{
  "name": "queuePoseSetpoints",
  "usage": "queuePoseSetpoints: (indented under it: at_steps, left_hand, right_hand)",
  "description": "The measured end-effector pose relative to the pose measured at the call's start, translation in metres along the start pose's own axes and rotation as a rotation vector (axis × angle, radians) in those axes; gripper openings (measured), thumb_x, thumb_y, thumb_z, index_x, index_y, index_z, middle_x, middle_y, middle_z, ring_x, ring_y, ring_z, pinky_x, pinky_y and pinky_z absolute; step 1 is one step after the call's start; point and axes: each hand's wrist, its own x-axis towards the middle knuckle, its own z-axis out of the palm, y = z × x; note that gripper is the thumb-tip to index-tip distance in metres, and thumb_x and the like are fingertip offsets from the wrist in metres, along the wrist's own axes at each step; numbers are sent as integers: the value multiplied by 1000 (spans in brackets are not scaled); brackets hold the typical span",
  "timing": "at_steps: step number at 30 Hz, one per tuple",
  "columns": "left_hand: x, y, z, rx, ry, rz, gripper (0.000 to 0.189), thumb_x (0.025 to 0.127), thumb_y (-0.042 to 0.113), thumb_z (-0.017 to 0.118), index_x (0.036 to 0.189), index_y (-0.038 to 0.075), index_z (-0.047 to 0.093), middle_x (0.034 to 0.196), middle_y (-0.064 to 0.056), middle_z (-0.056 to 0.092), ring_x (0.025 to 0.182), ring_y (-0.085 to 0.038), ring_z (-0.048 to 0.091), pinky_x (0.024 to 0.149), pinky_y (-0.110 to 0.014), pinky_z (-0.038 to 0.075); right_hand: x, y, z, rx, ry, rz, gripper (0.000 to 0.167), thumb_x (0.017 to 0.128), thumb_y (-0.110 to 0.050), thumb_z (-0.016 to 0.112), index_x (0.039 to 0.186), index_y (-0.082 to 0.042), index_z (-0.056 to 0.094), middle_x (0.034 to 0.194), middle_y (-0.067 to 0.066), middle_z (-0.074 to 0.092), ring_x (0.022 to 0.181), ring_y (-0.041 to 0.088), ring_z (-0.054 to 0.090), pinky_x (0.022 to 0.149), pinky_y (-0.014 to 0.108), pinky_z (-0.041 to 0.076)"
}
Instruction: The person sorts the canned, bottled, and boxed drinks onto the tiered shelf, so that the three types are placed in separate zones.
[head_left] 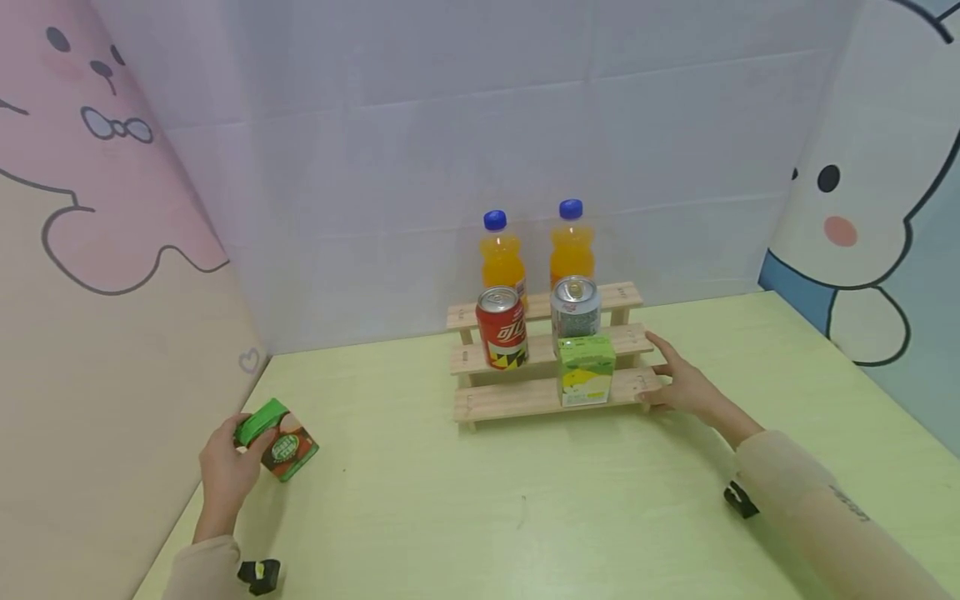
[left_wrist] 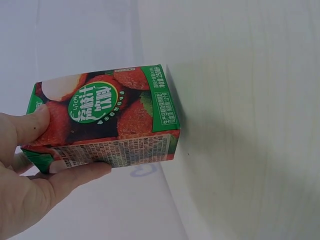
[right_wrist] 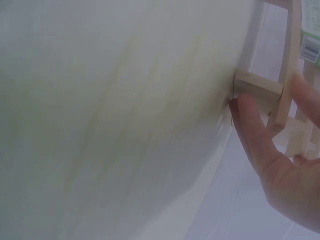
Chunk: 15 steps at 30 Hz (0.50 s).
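Observation:
At the table's left side, my left hand (head_left: 228,473) grips a litchi juice carton (head_left: 285,440) by its green top end. In the left wrist view the carton (left_wrist: 100,107) is tilted, its printed front showing, thumb on one face and fingers around the other side. Its base is close over the table. My right hand (head_left: 684,385) holds the right end of a three-step wooden rack (head_left: 510,401). In the right wrist view, fingers (right_wrist: 252,132) lie against the rack's leg and the thumb is on the lowest step's edge.
On the rack's top step stand two orange drink bottles (head_left: 502,260) with blue caps. A red can (head_left: 502,329) and a silver can (head_left: 576,308) are on the middle step. A green-yellow carton (head_left: 586,372) stands on the lowest step, right side. A white curtain (head_left: 360,208) hangs behind.

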Motion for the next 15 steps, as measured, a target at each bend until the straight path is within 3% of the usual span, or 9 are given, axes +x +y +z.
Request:
queuePoseSetpoints:
  at_steps: [10,15]
  left_hand:
    - [1,13,-2,-27,30,54,40,86,7,61,119,-11,46,108,-29,51,94,-38,47,73,-47,39]
    - [-1,22,-2,-43,43,83,38,85,5,63,116,-10,49,107,-28,52,93,-36,48,72,-44,38]
  right_hand:
    - [-1,0,-2,-2,0,-6,100,81,-1,65,146,-18,-9,133,44,18,97,44,56,69,41,54]
    - [0,3,-2,9,-2,-7,100,81,2,64,146,-18,-9,133,44,18,105,50,49,70,40,54]
